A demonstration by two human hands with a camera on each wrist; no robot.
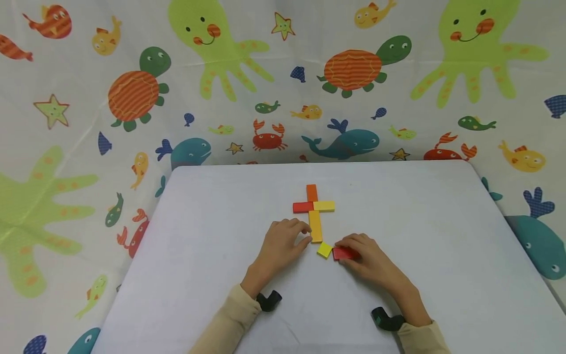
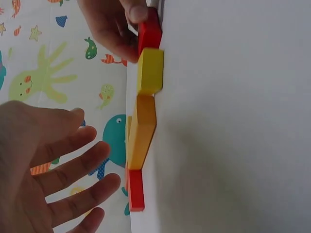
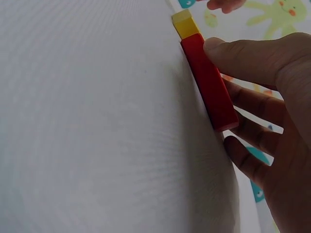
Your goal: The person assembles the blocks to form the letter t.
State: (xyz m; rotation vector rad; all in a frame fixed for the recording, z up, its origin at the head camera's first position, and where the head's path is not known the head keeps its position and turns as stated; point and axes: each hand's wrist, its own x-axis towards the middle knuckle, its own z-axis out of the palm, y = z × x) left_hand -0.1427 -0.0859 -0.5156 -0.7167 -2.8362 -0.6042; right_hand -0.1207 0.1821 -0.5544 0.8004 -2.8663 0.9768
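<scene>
My right hand (image 1: 367,258) pinches a long red block (image 3: 209,82) between thumb and fingers on the white table. One end of that block meets a small yellow block (image 1: 325,250), which sits at a slant. Beside a long yellow-orange block (image 1: 315,227), my left hand (image 1: 283,244) hovers with loosely spread fingers (image 2: 82,201) and holds nothing. At that block's far end lie a red block (image 1: 302,207) on the left and a yellow block (image 1: 325,206) on the right. Beyond them an orange block (image 1: 311,192) points away from me, giving a cross-like shape.
The white tabletop (image 1: 212,206) surrounds the blocks. Behind it and at its sides hangs a cloth (image 1: 247,19) printed with sea animals. Dark wrist cameras, one on the left wrist (image 1: 269,300) and one on the right (image 1: 386,320), sit by the beige sleeves.
</scene>
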